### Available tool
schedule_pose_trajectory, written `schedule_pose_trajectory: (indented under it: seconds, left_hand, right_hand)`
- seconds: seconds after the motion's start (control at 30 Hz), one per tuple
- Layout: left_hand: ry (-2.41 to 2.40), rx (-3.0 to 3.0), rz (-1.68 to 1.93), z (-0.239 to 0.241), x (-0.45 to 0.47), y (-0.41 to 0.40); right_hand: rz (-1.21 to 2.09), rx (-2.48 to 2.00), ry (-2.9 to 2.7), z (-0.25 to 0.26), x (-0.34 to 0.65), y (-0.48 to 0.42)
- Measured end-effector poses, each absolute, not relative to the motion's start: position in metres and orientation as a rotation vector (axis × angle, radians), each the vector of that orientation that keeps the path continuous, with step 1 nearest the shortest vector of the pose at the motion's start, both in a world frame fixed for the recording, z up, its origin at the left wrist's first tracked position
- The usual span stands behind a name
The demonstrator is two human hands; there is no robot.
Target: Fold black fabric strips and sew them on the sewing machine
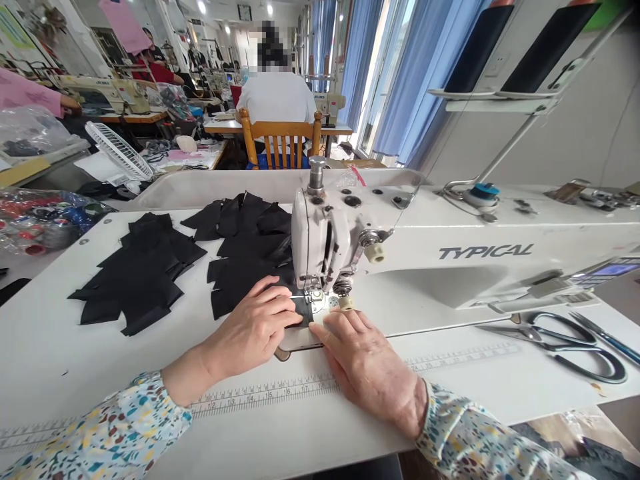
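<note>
My left hand [253, 327] presses its bunched fingers on a small black fabric piece [303, 311] at the sewing machine's needle plate. From the other side, my right hand [367, 363] has its thumb tip and curled fingers at that piece's right edge, just in front of the presser foot [316, 297]. The white sewing machine [400, 247] stands over the work, its head right above my fingertips. Left of the head lie black cut fabric pieces [245, 243], partly behind my left hand. Another pile of black pieces [140, 267] is farther left. My fingers hide part of the held piece.
Scissors [565, 340] and a blue-handled tool [610, 337] lie at the right of the table. A printed ruler strip [265, 395] runs along the front. Black thread cones [477, 50] stand above right. A fan [120, 150] is at the left; a person [277, 97] sits ahead.
</note>
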State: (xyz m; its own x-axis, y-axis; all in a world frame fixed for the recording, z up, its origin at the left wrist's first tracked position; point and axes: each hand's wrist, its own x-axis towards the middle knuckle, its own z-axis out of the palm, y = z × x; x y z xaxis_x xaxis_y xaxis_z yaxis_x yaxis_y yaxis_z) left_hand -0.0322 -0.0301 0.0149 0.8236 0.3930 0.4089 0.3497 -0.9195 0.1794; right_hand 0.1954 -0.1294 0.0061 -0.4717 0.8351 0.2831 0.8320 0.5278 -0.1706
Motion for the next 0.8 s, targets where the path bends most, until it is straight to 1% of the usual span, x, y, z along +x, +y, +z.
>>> schedule_pose_trajectory:
  seconds: [0.27,0.47,0.63,0.8]
  left_hand:
    - [0.532,2.966,0.613,0.018,-0.023,-0.029]
    - [0.597,3.014,0.631,0.019,-0.021,-0.024]
    - [0.484,2.918,0.712,0.016,-0.027,-0.024]
    - [0.546,2.792,0.751,0.014,-0.025,-0.026]
  right_hand:
    - [0.022,-1.388,-2.436,0.008,0.195,-0.131]
    - [0.023,-1.391,-2.436,0.008,0.194,-0.13]
    - [0.005,-1.381,-2.446,0.008,0.196,-0.13]
    - [0.025,-1.408,-2.456,0.008,0.194,-0.13]
